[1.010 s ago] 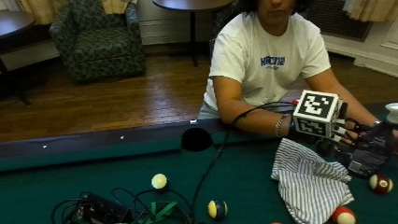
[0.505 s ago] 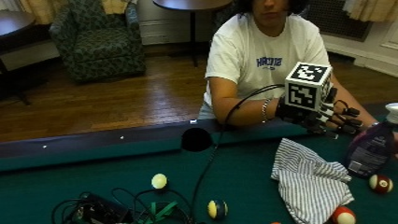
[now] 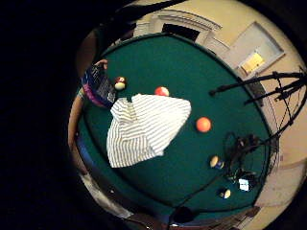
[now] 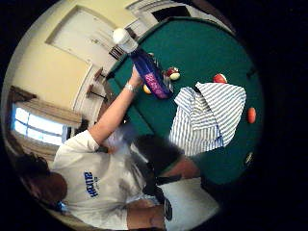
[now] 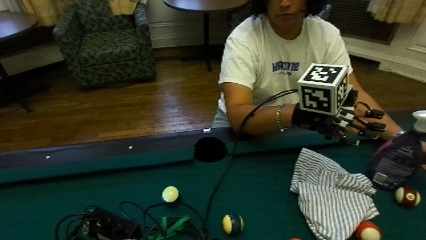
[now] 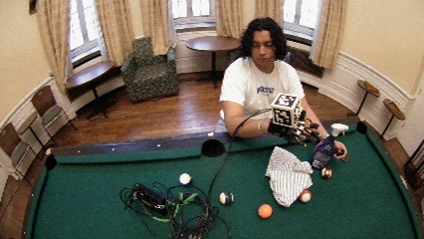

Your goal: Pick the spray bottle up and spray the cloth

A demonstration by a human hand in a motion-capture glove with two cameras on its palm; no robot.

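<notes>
Outside view: a person sits at a pool table; the gloved right hand hovers above the near rail, over the striped cloth.
Hand state: empty, fingers spread and slightly bent, gripping nothing; it is apart from both the bottle and the cloth.
Spray bottle: the purple spray bottle with a white trigger top stands on the green counter, just beside the cloth on the side away from the cable pile. The person's bare hand reaches to it from behind; whether it grips or only steadies the bottle is hard to tell.
Bottle axis: long axis roughly upright, leaning a little, white head uppermost. In the thumb-side palm view the bottle points its nozzle away from the cloth.
Cloth: lies rumpled and flat on the felt, one red-and-white ball at its far edge, another ball beside the bottle's base.
Step in hand: the reach to the bottle looks not yet done.
Doing it well: bring the gloved hand sideways to the bottle's neck, curl the fingers round below the trigger, and turn the nozzle toward the cloth before squeezing. Watch the nearby ball, which could be knocked.
</notes>
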